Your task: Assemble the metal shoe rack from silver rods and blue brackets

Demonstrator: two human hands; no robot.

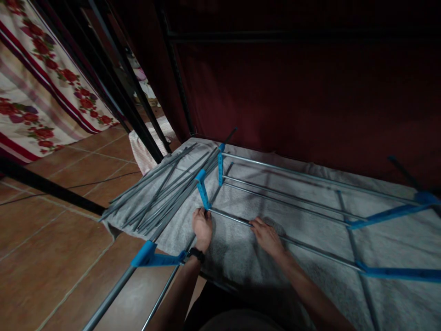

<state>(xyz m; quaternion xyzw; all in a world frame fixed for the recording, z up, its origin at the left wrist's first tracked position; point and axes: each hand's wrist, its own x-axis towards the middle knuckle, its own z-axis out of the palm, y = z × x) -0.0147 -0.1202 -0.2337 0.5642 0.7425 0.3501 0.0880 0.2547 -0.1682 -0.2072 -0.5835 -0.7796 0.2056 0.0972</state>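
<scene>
My left hand [202, 225], with a dark band on the wrist, is closed at the lower end of a small blue plastic bracket [203, 188], where a metal rod meets it; some fingertips are hidden. Along that same metal rod [229, 216], my right hand [267, 235] is closed with its fingers around it. The rod runs rightward to a long blue bracket [401, 273]. Farther back, another upright blue bracket [220, 166] carries several thin rods that reach a second long blue bracket [389, 216] at the right.
Several loose grey rods [161, 193] lie in a heap on the grey cloth [237, 257]. Another blue bracket [146, 255] with rods stands at the lower left, over the tiled floor [62, 257]. Dark metal posts [113, 82] and a dark red curtain [292, 105] stand behind.
</scene>
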